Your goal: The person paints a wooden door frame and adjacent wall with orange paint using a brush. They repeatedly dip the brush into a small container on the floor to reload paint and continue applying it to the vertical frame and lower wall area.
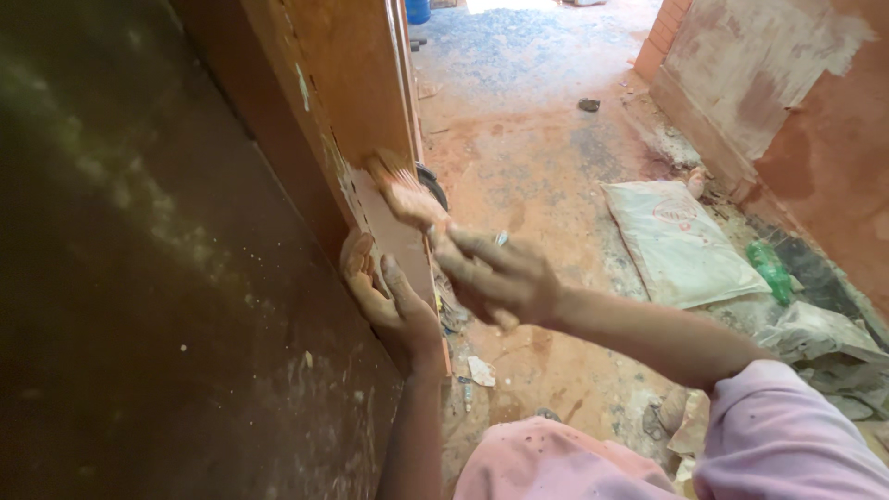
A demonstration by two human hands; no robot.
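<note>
Head view: right hand (495, 278) grips a brush (400, 185) on the door edge (389, 222); left hand (389, 301) clasps that edge; paint may smear its fingers.

Building site, interior under renovation. My view: bare floor (528, 157) coated in red dust and rubble. Wall (796, 83) at 2 o'clock is patchy, half-plastered, exposed brick at its corner. Crumpled material sack (676, 241) at 3 o'clock, green bottle (770, 270) just beside it. Unfinished wooden door frame (343, 83) at 12 o'clock.
</note>
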